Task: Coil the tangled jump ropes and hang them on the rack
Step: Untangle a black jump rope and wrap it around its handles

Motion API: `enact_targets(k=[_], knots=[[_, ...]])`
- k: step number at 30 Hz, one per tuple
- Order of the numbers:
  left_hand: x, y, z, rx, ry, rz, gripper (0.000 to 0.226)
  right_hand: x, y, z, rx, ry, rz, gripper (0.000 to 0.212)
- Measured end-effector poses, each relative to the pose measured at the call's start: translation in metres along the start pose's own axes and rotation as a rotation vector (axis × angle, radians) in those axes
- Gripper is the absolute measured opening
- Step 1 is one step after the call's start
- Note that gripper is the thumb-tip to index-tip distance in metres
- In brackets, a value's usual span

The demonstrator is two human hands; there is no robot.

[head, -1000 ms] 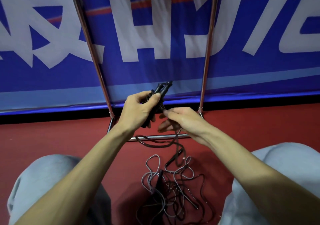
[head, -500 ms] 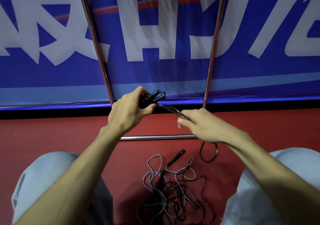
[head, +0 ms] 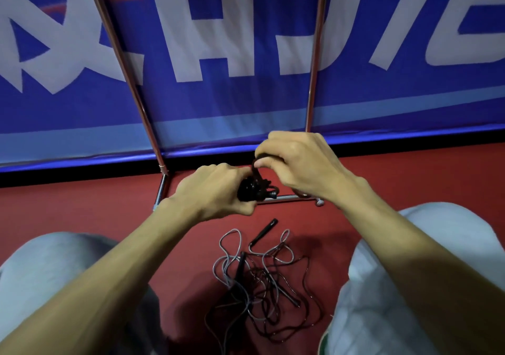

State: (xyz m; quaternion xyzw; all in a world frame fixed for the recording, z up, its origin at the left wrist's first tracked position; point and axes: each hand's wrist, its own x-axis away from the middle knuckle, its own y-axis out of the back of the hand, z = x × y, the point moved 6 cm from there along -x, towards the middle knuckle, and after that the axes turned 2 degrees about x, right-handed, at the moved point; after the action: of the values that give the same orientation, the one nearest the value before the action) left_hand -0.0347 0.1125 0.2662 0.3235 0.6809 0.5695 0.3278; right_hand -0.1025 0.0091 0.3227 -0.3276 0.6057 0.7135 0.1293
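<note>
A blue banner (head: 246, 103) with large white lettering fills the wall behind a red floor (head: 82, 204), where a person crouches in front of a metal rack (head: 126, 62). The rack's two slim uprights rise out of the top of the view, and its low cross bar lies on the floor just behind the hands.

The left hand (head: 216, 190) grips a black jump rope bundle (head: 254, 190), its fingers curled tight round the gathered handles and cord. The right hand (head: 297, 163), close above and to the right, has its fingers bent, with thumb and forefinger pinching a loop of the same black cord that runs down into the bundle. Both hands are held above the floor, level with the base of the rack.

Below them, between grey trouser knees (head: 54, 272), a tangled pile of ropes (head: 262, 281) lies on the floor, grey and black cords looped over each other. One black handle (head: 263, 233) sticks out from the top of the heap, pointing toward the rack.
</note>
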Motion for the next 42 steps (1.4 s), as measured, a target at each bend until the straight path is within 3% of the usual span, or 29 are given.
enact_targets(k=[2, 4, 10, 12, 14, 17, 21, 25, 31, 36, 39, 42], knots=[[0.002, 0.001, -0.006, 0.021, -0.017, 0.028, 0.058, 0.000, 0.004, -0.012, -0.033, -0.141, -0.095, 0.015], [0.004, 0.007, -0.007, 0.043, -0.017, 0.004, 0.062, 0.002, 0.006, -0.023, -0.074, -0.291, -0.153, 0.020], [0.015, 0.024, -0.008, 0.238, -0.066, -0.104, 0.022, 0.003, -0.004, -0.039, -0.130, -0.552, -0.135, 0.036], [0.018, 0.029, -0.003, 0.416, -0.048, -0.160, 0.025, 0.005, -0.011, -0.044, -0.181, -0.612, -0.115, 0.036], [0.019, 0.033, 0.001, 0.611, -0.028, -0.233, 0.032, 0.007, -0.018, -0.045, -0.201, -0.609, -0.059, 0.031], [0.019, 0.041, 0.006, 0.892, 0.054, -0.308, 0.020, 0.010, -0.032, -0.046, -0.231, -0.559, 0.032, 0.020], [0.015, 0.041, 0.014, 1.209, 0.178, -0.349, 0.024, 0.012, -0.056, -0.043, -0.345, -0.488, 0.153, 0.028], [0.014, 0.042, 0.015, 1.312, 0.252, -0.361, 0.014, 0.013, -0.062, -0.036, -0.424, -0.495, 0.277, 0.028], [0.017, 0.045, 0.041, 1.197, 0.402, -0.439, 0.020, 0.020, -0.059, -0.039, -0.515, -0.599, 0.478, 0.041], [0.021, 0.052, 0.078, 0.674, 0.475, -0.584, 0.026, 0.028, -0.050, -0.048, -0.506, -0.640, 0.537, 0.031], [0.022, 0.051, 0.082, 0.435, 0.484, -0.521, 0.030, 0.020, -0.034, -0.032, -0.529, -0.519, 0.517, 0.030], [0.016, 0.044, 0.077, 0.234, 0.429, -0.414, 0.031, 0.010, -0.018, -0.011, -0.391, -0.330, 0.557, 0.029]])
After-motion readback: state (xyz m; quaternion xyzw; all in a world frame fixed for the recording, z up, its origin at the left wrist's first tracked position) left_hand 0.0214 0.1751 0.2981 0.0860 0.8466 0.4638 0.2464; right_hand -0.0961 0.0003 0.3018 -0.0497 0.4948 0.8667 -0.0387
